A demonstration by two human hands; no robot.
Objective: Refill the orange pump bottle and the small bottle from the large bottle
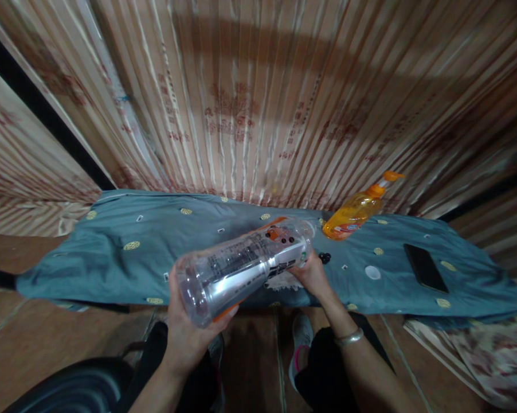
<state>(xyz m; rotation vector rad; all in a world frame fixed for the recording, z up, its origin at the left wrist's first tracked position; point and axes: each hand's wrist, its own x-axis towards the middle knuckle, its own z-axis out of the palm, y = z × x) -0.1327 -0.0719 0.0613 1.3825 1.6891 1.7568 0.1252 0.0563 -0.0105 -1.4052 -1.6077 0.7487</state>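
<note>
A large clear plastic bottle with a silver and orange printed label lies tilted across both my hands, above the cloth-covered table. Its base end rests in my left hand, whose fingers wrap round it from below. My right hand grips the other, narrower end, and a silver bangle circles that wrist. Behind my right hand, a small black object sits on the cloth. Part of a whitish thing shows under the bottle, too covered to name.
An orange pump bottle stands at the back right of the blue-green cloth. Further right are a white disc and a black phone. Pleated curtains hang behind. A dark round stool is at lower left.
</note>
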